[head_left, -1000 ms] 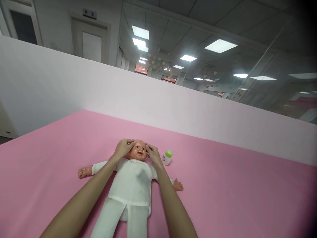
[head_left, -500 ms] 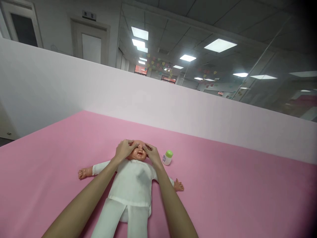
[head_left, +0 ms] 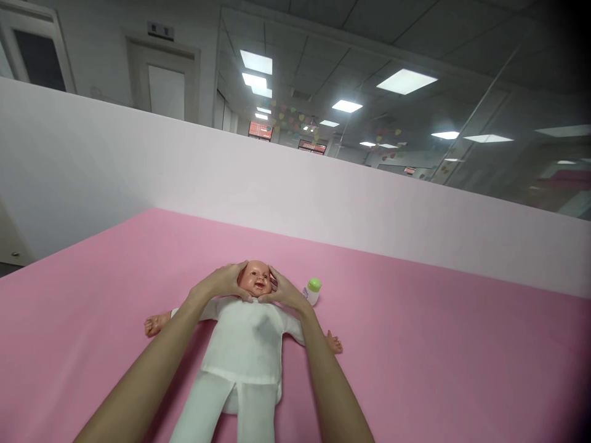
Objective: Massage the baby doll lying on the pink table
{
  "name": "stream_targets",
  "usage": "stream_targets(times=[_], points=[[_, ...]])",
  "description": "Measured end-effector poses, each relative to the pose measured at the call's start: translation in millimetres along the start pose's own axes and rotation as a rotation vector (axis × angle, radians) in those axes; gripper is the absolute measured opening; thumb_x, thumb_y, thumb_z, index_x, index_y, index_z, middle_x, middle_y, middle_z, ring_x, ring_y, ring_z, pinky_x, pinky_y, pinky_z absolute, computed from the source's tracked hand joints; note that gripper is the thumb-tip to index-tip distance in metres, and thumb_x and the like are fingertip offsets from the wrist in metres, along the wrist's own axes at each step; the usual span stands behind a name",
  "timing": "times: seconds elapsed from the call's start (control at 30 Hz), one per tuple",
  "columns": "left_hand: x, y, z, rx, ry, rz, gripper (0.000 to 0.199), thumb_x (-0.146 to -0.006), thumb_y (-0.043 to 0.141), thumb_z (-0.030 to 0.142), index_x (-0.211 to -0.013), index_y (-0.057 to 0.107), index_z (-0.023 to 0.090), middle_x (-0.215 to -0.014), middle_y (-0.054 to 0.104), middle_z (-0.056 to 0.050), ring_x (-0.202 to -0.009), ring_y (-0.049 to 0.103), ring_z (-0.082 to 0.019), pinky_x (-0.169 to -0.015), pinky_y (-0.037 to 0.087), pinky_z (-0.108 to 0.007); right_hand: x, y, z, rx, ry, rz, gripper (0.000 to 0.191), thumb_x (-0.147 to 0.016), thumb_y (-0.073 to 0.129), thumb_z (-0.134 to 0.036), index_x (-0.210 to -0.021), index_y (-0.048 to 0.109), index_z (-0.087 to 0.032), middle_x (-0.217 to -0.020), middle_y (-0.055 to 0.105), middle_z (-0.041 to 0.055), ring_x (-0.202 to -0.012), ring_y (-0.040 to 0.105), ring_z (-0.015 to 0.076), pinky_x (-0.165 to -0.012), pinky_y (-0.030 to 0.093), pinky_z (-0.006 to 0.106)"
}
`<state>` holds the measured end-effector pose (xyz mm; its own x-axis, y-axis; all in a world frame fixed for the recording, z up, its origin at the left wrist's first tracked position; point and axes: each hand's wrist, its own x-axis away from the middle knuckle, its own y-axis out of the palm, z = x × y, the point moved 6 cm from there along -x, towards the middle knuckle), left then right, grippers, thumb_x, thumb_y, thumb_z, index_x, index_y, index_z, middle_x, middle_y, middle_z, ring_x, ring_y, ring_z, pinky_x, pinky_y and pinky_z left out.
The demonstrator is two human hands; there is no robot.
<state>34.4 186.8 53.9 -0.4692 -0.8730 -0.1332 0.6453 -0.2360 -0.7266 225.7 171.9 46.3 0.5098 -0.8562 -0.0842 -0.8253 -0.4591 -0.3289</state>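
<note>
A baby doll (head_left: 244, 338) in white clothes lies on its back, arms spread, its bare head toward the far side. My left hand (head_left: 228, 280) cups the left side of the doll's head, with the thumb under the chin. On the other side, my right hand (head_left: 284, 290) curves round the cheek, its thumb also at the chin. Both thumb tips nearly meet there. The fingers reach up beside the head and are partly hidden behind it. A small white bottle with a green cap (head_left: 314, 285) stands just right of my right hand, which covers part of it.
The doll lies on a pink padded surface (head_left: 415, 344). A white low wall (head_left: 277, 184) runs along its back edge. Behind the wall are a glass panel with ceiling lights showing in it and a door (head_left: 167, 92) at the left.
Both thumbs have moved down from the doll's brow and eye area to its chin. My wrists have turned outward, and the whole face now shows between my hands.
</note>
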Motion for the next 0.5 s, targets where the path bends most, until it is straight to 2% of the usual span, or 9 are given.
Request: stream_targets(times=[0.07,0.17,0.3,0.4,0.5], points=[[0,-2.4,-1,-0.029,-0.009,0.018,0.074,-0.059,0.084,0.056,-0.122,0.068,0.022,-0.110,0.077,-0.010,-0.097,0.071,-0.033,-0.074,0.050,-0.033,0,-3,5,0.009,0.012,0.021,0.100,-0.065,0.095,-0.036,-0.154,0.049,-0.027,-0.157,0.050,0.0112,-0.145,0.046,0.0333,-0.119,0.040,0.050],[2,-6.0,-2,0.058,0.019,0.011,0.071,-0.063,0.081,0.048,-0.128,0.068,0.022,-0.120,0.076,-0.012,-0.113,0.069,-0.035,-0.088,0.053,-0.037,1,-10,16,-0.047,0.015,0.013,0.097,-0.070,0.092,-0.039,-0.156,0.047,-0.029,-0.165,0.040,0.0093,-0.153,0.036,0.0326,-0.124,0.033,0.050],[5,-10.5,-4,0.193,0.067,-0.027,0.071,-0.068,0.076,0.041,-0.136,0.066,0.021,-0.135,0.071,-0.011,-0.130,0.061,-0.036,-0.103,0.051,-0.042,4,-19,26,-0.109,0.013,0.009,0.090,-0.077,0.088,-0.046,-0.155,0.049,-0.026,-0.167,0.036,0.0099,-0.155,0.032,0.0315,-0.127,0.029,0.052],[3,-7.5,-7,0.156,0.049,-0.065,0.082,-0.066,0.080,0.046,-0.141,0.061,0.021,-0.144,0.064,-0.013,-0.134,0.058,-0.036,-0.103,0.051,-0.040,3,-15,22,-0.099,0.040,0.013,0.101,-0.069,0.094,-0.041,-0.156,0.046,-0.027,-0.169,0.034,0.0099,-0.156,0.031,0.0322,-0.126,0.030,0.051],[1,-4.1,-10,0.016,-0.046,-0.034,0.093,-0.059,0.085,0.059,-0.141,0.059,0.022,-0.138,0.068,-0.015,-0.122,0.065,-0.038,-0.089,0.052,-0.036,1,-5,9,-0.036,0.031,0.018,0.102,-0.065,0.096,-0.036,-0.154,0.048,-0.029,-0.164,0.041,0.0099,-0.150,0.040,0.0336,-0.121,0.039,0.049]])
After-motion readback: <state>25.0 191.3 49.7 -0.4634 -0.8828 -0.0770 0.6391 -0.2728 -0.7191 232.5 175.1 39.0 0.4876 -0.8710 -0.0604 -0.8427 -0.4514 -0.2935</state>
